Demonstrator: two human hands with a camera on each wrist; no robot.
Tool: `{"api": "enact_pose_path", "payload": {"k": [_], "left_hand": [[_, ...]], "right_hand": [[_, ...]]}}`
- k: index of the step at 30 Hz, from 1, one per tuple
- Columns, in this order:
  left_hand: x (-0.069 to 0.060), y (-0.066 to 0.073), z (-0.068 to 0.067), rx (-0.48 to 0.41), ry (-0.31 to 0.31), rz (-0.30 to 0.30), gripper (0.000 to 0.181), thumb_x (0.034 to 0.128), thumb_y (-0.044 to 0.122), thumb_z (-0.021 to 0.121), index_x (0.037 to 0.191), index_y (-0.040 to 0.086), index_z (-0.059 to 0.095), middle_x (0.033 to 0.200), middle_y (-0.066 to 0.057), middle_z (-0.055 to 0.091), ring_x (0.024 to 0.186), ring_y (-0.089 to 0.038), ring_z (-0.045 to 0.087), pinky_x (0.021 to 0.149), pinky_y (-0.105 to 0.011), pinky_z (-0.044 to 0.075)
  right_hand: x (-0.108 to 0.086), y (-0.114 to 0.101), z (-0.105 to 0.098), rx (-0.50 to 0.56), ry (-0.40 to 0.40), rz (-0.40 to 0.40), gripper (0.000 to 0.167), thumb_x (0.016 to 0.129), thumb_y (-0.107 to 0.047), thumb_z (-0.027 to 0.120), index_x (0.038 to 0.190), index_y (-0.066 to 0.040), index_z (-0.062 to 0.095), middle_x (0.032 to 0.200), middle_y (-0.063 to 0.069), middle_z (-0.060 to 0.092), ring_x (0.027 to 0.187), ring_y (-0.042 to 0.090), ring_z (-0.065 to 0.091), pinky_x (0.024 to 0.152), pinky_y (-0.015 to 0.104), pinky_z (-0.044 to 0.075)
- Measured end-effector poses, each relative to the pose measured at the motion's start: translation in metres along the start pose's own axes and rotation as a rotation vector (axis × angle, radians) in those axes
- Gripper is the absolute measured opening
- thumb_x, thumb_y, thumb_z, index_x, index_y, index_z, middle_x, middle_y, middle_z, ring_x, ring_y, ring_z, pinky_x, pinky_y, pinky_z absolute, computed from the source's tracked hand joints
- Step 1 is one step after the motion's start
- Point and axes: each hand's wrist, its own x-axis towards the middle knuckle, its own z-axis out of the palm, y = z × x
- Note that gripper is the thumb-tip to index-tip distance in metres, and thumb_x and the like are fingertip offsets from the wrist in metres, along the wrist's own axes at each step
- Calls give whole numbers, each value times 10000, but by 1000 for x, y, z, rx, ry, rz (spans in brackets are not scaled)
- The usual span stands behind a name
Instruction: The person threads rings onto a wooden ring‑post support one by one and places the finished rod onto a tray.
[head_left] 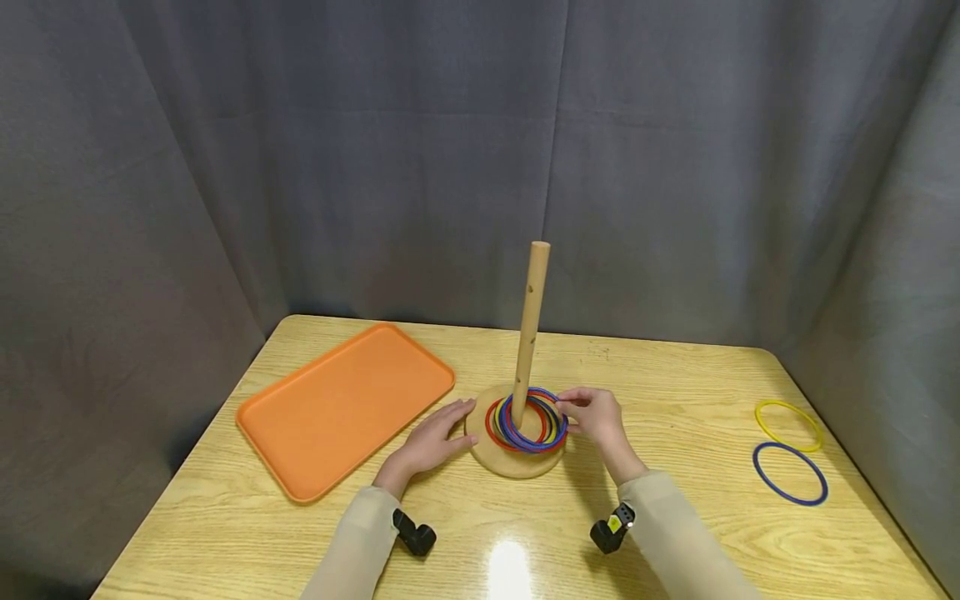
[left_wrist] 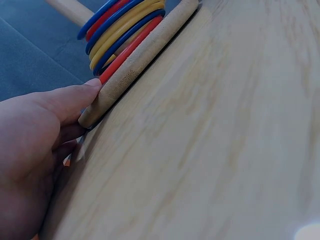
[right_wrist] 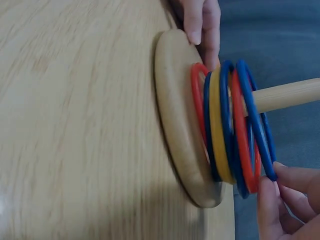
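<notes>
A wooden peg [head_left: 530, 325] stands upright on a round wooden base [head_left: 513, 468]. Red, blue and yellow rings are stacked loosely around its lower part. My right hand [head_left: 597, 417] pinches the rim of the topmost blue ring [right_wrist: 256, 120] between thumb and fingers, on the right side of the stack. That ring encircles the peg and tilts slightly off the red ring [right_wrist: 242, 145] below it. On the opposite side, my left hand [head_left: 429, 440] rests against the edge of the base, its thumb [left_wrist: 75, 97] touching the rim near the lowest red ring.
An orange tray [head_left: 345, 408] lies on the table [head_left: 660, 383] to the left. Near the table's right edge lie a yellow ring [head_left: 780, 402] and another blue ring [head_left: 806, 503], flat and close together. Grey curtains [head_left: 405, 167] hang behind and at both sides.
</notes>
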Motion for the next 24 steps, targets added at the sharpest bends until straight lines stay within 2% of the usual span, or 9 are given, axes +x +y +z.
{"api": "enact_pose_path", "payload": {"k": [8,15,19,24], "left_hand": [[1,2,2,-4,-3,3,654,953,410,593,1516,173,358,1578,-102,323,1473,-322,270,1165,-595,232],[2,1,3,-4,-5,7,658,955,410,589,1518,164,353,1579,-110,320,1470,-337,269,1159,-606,232],[2,-1,4,-2,-5,11,661,956,405,588,1520,158,347,1579,-108,320,1472,-330,270,1164,-592,240],[2,-2,4,-2,-4,9,654,954,401,595,1516,165,356,1576,-106,327,1472,-322,274,1166,-582,244]], "right_hand": [[1,6,0,-84,46,-21,141,850,-54,725,953,41,737,884,128,725,636,32,617,629,326,608],[0,5,-5,-32,52,-24,171,854,-35,711,981,79,722,878,130,741,666,54,645,660,330,611],[-2,3,-15,-21,51,-47,231,878,-77,699,1051,75,712,939,140,743,744,93,675,694,316,609],[-7,4,-36,-1,70,-122,275,895,-126,697,1098,59,703,989,134,736,784,28,655,696,256,600]]}}
